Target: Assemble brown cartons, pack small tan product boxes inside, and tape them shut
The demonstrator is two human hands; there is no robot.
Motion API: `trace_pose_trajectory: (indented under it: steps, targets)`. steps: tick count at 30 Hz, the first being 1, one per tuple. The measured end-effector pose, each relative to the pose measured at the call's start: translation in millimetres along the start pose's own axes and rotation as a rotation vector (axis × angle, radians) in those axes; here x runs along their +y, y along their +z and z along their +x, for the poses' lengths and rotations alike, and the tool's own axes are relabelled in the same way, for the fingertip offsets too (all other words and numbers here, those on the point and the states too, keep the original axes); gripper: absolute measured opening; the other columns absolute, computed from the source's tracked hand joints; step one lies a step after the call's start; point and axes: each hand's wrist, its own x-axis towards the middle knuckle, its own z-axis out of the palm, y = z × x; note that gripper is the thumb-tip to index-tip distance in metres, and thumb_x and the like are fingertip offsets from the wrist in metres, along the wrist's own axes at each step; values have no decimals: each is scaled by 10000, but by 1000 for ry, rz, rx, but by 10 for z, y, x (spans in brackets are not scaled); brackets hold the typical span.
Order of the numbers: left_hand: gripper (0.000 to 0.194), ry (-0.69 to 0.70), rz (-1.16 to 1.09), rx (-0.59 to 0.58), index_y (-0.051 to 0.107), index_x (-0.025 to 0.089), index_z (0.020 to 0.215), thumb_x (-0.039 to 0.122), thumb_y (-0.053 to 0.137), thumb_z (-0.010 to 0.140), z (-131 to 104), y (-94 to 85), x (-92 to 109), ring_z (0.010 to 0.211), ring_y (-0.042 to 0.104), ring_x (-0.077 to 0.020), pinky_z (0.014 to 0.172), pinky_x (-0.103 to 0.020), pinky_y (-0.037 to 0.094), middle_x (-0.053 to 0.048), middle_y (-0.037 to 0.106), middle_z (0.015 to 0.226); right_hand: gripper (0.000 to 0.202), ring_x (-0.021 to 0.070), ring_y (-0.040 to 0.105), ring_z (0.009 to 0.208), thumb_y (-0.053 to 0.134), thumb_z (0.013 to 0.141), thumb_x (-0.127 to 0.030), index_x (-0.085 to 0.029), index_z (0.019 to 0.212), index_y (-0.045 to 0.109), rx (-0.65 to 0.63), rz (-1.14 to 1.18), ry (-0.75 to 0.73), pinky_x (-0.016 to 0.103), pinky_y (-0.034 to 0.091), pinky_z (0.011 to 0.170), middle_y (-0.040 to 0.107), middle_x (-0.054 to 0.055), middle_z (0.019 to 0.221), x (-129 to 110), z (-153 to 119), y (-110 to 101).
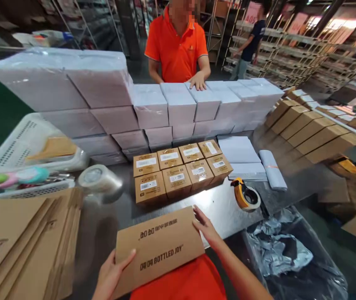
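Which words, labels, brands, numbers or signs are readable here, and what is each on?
"BOTTLED JOY": held carton; its Chinese characters are too blurred.
"A05": pink sign at the back.
Too small or blurred: print on small boxes, flat cardboard, orange shirt.

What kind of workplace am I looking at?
Probably a packing station in a warehouse: a flat cardboard box held in both hands, small labelled boxes beside a tape dispenser, and tall racks behind.

"BOTTLED JOY" is shown in dark print across the cardboard box, and "A05" is seen on a pink sign behind.
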Motion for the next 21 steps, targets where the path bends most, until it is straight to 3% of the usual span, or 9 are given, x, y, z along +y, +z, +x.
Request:
trace_pose_trajectory:
  steps: [2, 5, 7, 9, 11, 14, 18, 21]
  targets:
    - [723, -45, -23, 2, 633, 172, 1129, 528, 855, 540, -11, -3, 12, 903, 729, -391, 704, -473, 605, -133, 769, 955, 871, 356, 505, 1295, 578, 732, -673, -146, 1415, 456, 195, -177, -15, 510, 450, 1032, 507, 194, 1445, 54, 195, -440]
    - [745, -91, -115, 9, 627, 180, 1117, 483, 890, 489, -72, 32, 60, 840, 735, -393, 650, -464, 599, -118, 774, 886, 913, 431, 129, 1474, 571, 774, -523, 12, 1454, 278, 488, -416, 3, 576, 202, 1164, 188, 314, 1572, 132, 479, -1241]
    - [788, -95, -197, 21, 615, 188, 1123, 453, 915, 444, -123, 68, 104, 810, 736, -385, 628, -445, 593, -105, 775, 855, 782, 521, 230, 1408, 594, 758, -406, 67, 1344, 383, 555, -553, 47, 643, 211, 1112, 332, 410, 1439, 222, 613, -1677]
    - [827, -96, -245, 24, 609, 192, 1115, 433, 940, 397, -177, 104, 149, 789, 737, -367, 626, -420, 591, -94, 777, 844, 564, 538, 431, 1265, 599, 735, -318, 27, 1176, 529, 539, -662, 74, 648, 294, 1040, 535, 390, 1213, 339, 694, -1949]
    - [839, -96, -252, 24, 608, 191, 1101, 430, 953, 375, -235, 152, 192, 767, 736, -348, 628, -405, 592, -93, 779, 861, 373, 496, 545, 1140, 560, 749, -282, -41, 1033, 596, 510, -740, 75, 618, 353, 982, 618, 325, 1038, 453, 739, -2082]
    - [810, -72, -223, 17, 611, 181, 1085, 441, 946, 394, -323, 282, 241, 764, 735, -337, 619, -397, 589, -109, 779, 898, 291, 433, 602, 1041, 486, 790, -323, -108, 940, 613, 479, -789, 45, 604, 349, 980, 644, 263, 908, 548, 755, -2164]
    - [688, 53, -190, 15, 638, 162, 1003, 439, 911, 436, -394, 535, 282, 839, 732, -342, 641, -376, 583, -132, 775, 926, 462, 386, 634, 936, 457, 735, -578, -165, 883, 601, 411, -705, -13, 584, 371, 1004, 668, 189, 825, 510, 531, -2241]
    - [628, 99, -158, 26, 652, 159, 971, 434, 887, 458, -407, 650, 298, 880, 727, -350, 651, -368, 578, -146, 773, 947, 566, 321, 647, 844, 424, 708, -689, -177, 882, 590, 404, -510, -27, 473, 523, 803, 685, 150, 872, 383, 150, -2199]
